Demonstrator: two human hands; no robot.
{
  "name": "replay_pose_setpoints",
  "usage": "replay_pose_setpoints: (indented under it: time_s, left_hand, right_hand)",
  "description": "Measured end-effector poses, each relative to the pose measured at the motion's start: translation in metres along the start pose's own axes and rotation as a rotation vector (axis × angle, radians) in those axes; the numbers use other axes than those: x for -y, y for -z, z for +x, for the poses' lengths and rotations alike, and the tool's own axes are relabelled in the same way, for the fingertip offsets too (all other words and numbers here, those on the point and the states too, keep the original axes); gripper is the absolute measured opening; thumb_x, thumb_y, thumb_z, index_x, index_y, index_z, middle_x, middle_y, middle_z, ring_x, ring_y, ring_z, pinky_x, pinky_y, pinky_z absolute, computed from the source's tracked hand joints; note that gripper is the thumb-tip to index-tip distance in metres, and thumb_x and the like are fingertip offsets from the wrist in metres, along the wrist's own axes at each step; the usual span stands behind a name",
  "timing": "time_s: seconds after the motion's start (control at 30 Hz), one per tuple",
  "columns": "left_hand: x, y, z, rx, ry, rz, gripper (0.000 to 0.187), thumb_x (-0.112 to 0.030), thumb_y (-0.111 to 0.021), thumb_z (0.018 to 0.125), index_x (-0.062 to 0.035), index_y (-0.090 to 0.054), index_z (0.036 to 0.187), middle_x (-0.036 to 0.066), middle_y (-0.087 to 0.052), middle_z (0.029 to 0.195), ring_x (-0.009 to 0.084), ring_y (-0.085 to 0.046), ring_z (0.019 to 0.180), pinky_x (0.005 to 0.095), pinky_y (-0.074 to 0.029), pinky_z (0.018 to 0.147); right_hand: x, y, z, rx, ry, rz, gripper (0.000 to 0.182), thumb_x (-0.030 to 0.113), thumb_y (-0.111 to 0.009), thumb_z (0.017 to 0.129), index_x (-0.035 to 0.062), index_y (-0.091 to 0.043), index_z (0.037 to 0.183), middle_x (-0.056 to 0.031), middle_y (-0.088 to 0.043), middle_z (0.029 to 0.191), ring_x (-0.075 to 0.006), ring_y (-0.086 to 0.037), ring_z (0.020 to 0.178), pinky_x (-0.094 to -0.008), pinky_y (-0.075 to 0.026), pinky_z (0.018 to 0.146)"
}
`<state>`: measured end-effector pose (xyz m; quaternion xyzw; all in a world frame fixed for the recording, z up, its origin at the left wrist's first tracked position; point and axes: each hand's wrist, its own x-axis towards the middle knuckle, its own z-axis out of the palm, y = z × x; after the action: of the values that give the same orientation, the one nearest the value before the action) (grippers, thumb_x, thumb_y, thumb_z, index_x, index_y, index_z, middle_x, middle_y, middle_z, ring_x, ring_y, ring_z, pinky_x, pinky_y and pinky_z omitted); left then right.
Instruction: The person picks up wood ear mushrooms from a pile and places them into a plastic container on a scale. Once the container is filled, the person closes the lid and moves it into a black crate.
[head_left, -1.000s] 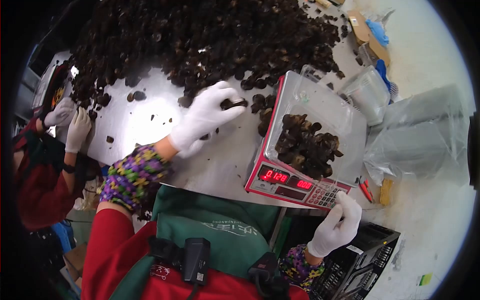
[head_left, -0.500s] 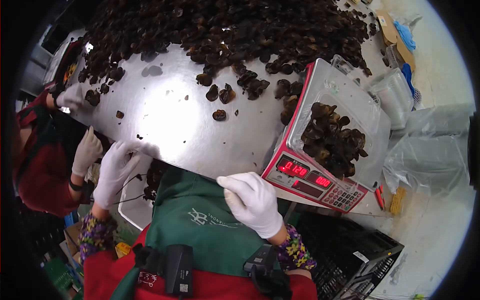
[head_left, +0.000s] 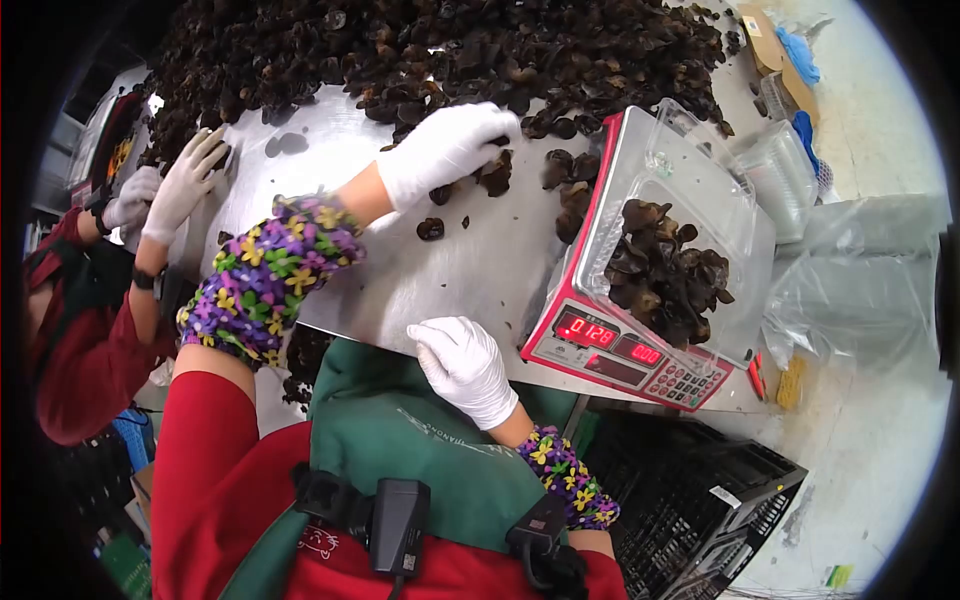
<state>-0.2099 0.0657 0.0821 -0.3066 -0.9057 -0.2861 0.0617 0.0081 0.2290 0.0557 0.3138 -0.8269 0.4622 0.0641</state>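
My left hand (head_left: 445, 150), in a white glove, reaches across the metal table to some dark fungus pieces (head_left: 494, 174). Its fingers are bent over them, and what lies under the fingertips is hidden. Near the table's front edge, my right hand (head_left: 463, 368), also gloved, is closed with its fingers curled; what it holds, if anything, is hidden. To its right stands a red scale (head_left: 625, 362) reading 0.128. On the scale, a clear plastic tray (head_left: 735, 215) holds a clump of dark fungus (head_left: 665, 270).
A big heap of dark fungus (head_left: 440, 60) covers the table's far side. At the left, a co-worker's gloved hands (head_left: 180, 190) are over the table. Stacked clear trays (head_left: 775, 175) stand right of the scale; a black crate (head_left: 700, 500) is below.
My left hand has moved from the table's front edge up and right to the fungus pieces. My right hand has shifted slightly left and up. The co-worker's hands have moved up.
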Motion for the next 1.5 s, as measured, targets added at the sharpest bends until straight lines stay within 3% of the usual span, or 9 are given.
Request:
replay_pose_setpoints:
  time_s: [0.23,0.4,0.63,0.77,0.87,1.07,1.23,1.3,1.5]
  left_hand:
    - [0.004,0.042,-0.056,-0.144,0.481,-1.354,0.047,-0.023,-0.064,0.099,-0.013,-0.054,0.143,0.001,-0.063,0.125,0.0097,-0.06,0.109,0.0296,-0.048,0.099]
    - [-0.004,0.055,-0.061,-0.062,0.703,-1.654,0.027,-0.04,-0.067,0.098,-0.0151,-0.068,0.108,-0.004,-0.068,0.099,0.0035,-0.057,0.089,0.0237,-0.045,0.075]
    - [-0.026,0.022,-0.014,-0.026,0.383,-0.197,0.027,-0.027,-0.073,0.092,-0.0101,-0.069,0.114,0.004,-0.063,0.084,0.0151,-0.06,0.077,0.0309,-0.05,0.073]
    - [-0.02,-0.005,-0.006,-0.064,0.333,-0.031,0.025,-0.029,-0.076,0.089,-0.008,-0.07,0.101,0.005,-0.067,0.083,0.0184,-0.065,0.078,0.0334,-0.052,0.071]
    - [-0.048,0.029,-0.016,-0.011,0.668,-0.875,0.021,-0.029,-0.071,0.091,-0.0089,-0.065,0.088,0.003,-0.069,0.084,0.01,-0.061,0.076,0.029,-0.05,0.063]
    - [-0.025,0.032,-0.081,-0.125,0.511,-1.816,0.011,-0.021,-0.066,0.097,-0.0133,-0.064,0.104,0.001,-0.066,0.094,0.0093,-0.058,0.075,0.0238,-0.04,0.056]
    - [-0.002,0.046,-0.112,-0.315,0.7,-1.7,0.023,-0.026,-0.065,0.097,-0.0122,-0.07,0.114,-0.001,-0.067,0.094,0.0087,-0.059,0.082,0.0264,-0.045,0.066]
    - [-0.055,0.067,-0.091,-0.273,0.789,-0.539,0.026,-0.028,-0.066,0.096,-0.0085,-0.072,0.112,-0.001,-0.069,0.092,0.0073,-0.06,0.084,0.0252,-0.048,0.071]
    - [-0.023,0.007,-0.079,-0.14,0.423,-0.133,0.025,-0.025,-0.07,0.094,-0.009,-0.073,0.114,0.003,-0.068,0.091,0.0084,-0.061,0.082,0.0256,-0.05,0.075]
  right_hand:
    - [0.001,0.001,0.002,0.023,0.036,-0.005,0.027,0.005,-0.072,0.081,0.0084,-0.07,0.108,-0.0071,-0.068,0.098,-0.0282,-0.065,0.086,-0.0393,-0.052,0.075]
    - [0.001,0.0,0.001,0.016,0.04,-0.01,0.028,0.005,-0.072,0.08,0.0083,-0.07,0.108,-0.0072,-0.068,0.098,-0.0279,-0.065,0.087,-0.0392,-0.051,0.075]
    - [0.001,0.0,0.0,0.02,0.044,-0.025,0.029,0.005,-0.072,0.079,0.008,-0.069,0.108,-0.0074,-0.067,0.099,-0.028,-0.064,0.084,-0.0394,-0.051,0.075]
    - [-0.001,-0.001,-0.001,0.018,0.045,-0.034,0.028,0.005,-0.073,0.079,0.0078,-0.069,0.107,-0.0076,-0.067,0.099,-0.0282,-0.063,0.084,-0.0397,-0.051,0.074]
    - [-0.002,-0.002,-0.004,0.006,0.046,-0.025,0.027,0.006,-0.073,0.079,0.0078,-0.07,0.106,-0.0077,-0.066,0.099,-0.0282,-0.063,0.084,-0.0399,-0.051,0.074]
    - [-0.002,-0.001,-0.001,0.0,0.081,-0.024,0.026,0.006,-0.073,0.079,0.0085,-0.07,0.106,-0.0071,-0.067,0.099,-0.0282,-0.063,0.084,-0.0398,-0.052,0.075]
    - [-0.001,0.0,0.0,0.002,0.081,-0.028,0.026,0.006,-0.072,0.08,0.0098,-0.07,0.106,-0.0069,-0.068,0.098,-0.028,-0.064,0.087,-0.0393,-0.051,0.075]
    - [0.001,0.0,0.0,0.0,0.08,-0.03,0.026,0.006,-0.072,0.08,0.01,-0.07,0.106,-0.0072,-0.068,0.098,-0.0279,-0.065,0.087,-0.0394,-0.051,0.075]
    - [0.0,-0.001,-0.002,0.015,0.059,-0.061,0.026,0.005,-0.071,0.08,0.0089,-0.07,0.106,-0.0085,-0.069,0.098,-0.0289,-0.065,0.088,-0.0397,-0.051,0.076]
